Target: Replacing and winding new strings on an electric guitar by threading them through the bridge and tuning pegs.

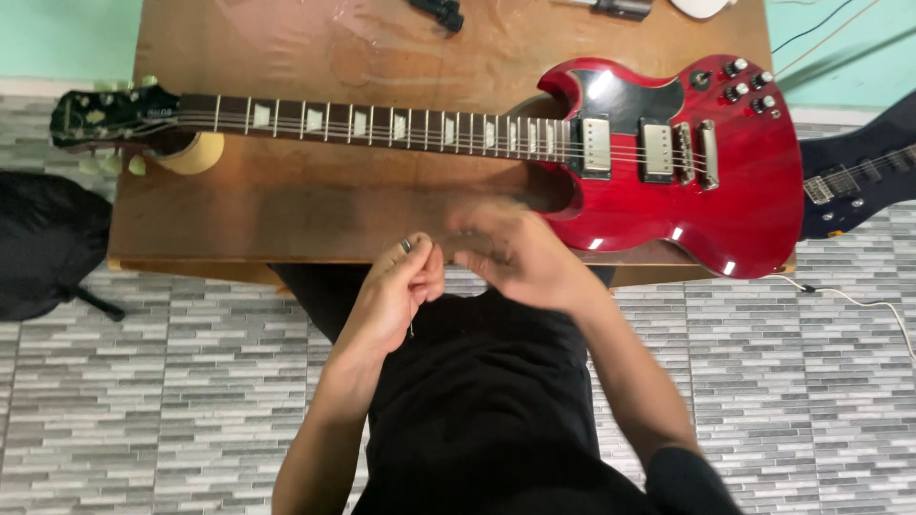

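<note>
A red electric guitar [725, 181] lies flat on a wooden table [315, 205], its neck [382, 124] pointing left and its black headstock [100, 114] over the left edge. Both hands hover close together just in front of the table's near edge. My left hand [401, 291], with a ring on one finger, pinches a thin wire, seemingly a guitar string, whose end hangs down below the fingers. My right hand [515, 253] is blurred by motion, fingers curled near the left hand; what it holds cannot be made out.
A black bag [48, 243] sits on the tiled floor at the left. A second dark guitar [859, 176] lies at the right edge, with a white cable [859, 303] on the floor. Small dark items [441, 11] rest at the table's far edge.
</note>
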